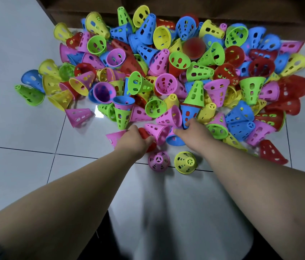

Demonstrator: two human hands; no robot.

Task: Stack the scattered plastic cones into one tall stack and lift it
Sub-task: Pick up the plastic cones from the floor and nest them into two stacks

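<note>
A big heap of perforated plastic cones [166, 72] in red, blue, green, yellow and pink covers the tiled floor. At its near edge my left hand [134, 137] grips a red cone [145, 133] that is mostly hidden under my fingers, beside a pink cone [157, 131] lying on its side. My right hand [194, 132] holds the lower part of a small upright stack: a blue cone [188, 112] with a green cone [194, 94] on top. A blue cone [174, 139] lies under my right wrist.
A pink cone [158, 161] and a yellow cone [185, 162] stand apart from the heap, close to me. A dark wooden cabinet base [185, 8] runs behind the pile. Bare grey tile floor [26, 137] stretches to the left and near side.
</note>
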